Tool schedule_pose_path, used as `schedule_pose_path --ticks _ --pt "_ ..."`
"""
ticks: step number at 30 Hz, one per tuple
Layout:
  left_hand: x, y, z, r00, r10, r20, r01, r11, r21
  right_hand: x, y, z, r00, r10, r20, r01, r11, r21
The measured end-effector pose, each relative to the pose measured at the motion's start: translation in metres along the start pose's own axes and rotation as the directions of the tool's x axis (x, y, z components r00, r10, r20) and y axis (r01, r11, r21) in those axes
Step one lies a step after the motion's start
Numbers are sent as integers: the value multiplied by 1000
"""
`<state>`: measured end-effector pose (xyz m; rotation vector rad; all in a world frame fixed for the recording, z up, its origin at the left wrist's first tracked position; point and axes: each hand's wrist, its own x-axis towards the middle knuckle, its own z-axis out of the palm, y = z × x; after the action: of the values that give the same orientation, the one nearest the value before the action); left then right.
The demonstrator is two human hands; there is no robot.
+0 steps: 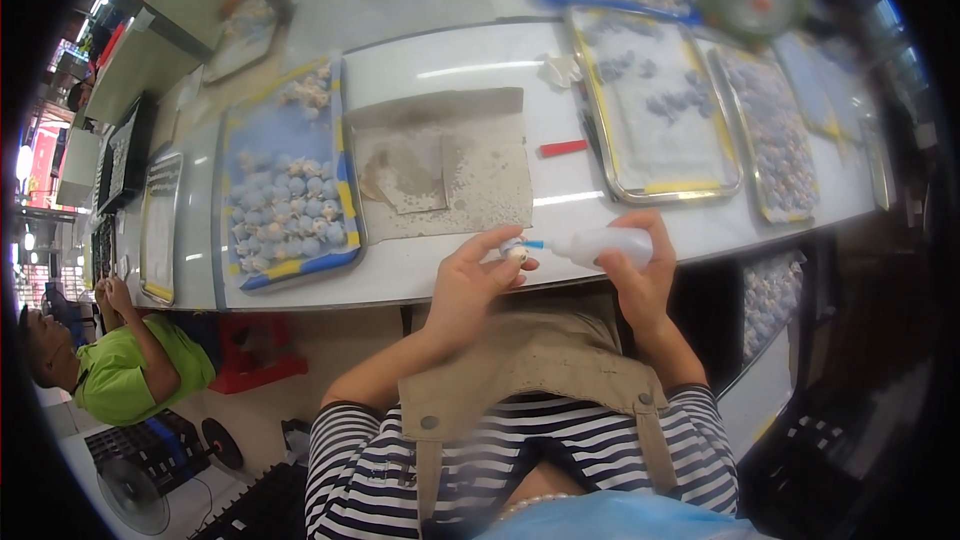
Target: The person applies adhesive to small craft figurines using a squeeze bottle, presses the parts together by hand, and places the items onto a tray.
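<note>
My left hand (478, 280) pinches a small pale round piece (516, 252) between thumb and fingers at the near edge of the white table (470, 60). My right hand (640, 275) grips a white squeeze bottle (608, 245) lying sideways, its blue nozzle (533, 244) touching the small piece. Both hands meet just over the table's front edge, in front of a stained grey sheet of cardboard (470, 180).
A blue-rimmed tray (345, 195) of several small blue and white pieces lies to the left. Metal trays (610, 130) with similar pieces lie at the right. A small red stick (563, 148) lies between. A person in a green shirt (130, 365) sits at the lower left.
</note>
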<state>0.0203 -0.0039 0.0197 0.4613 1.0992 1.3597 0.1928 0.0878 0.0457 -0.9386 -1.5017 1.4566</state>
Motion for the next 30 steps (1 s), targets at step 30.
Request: schedule_pose_path --ticks 30 --pt "-17 2 -33 983 170 -71 -169 985 23 -7 -19 38 881 -419 219 472 742 -477"
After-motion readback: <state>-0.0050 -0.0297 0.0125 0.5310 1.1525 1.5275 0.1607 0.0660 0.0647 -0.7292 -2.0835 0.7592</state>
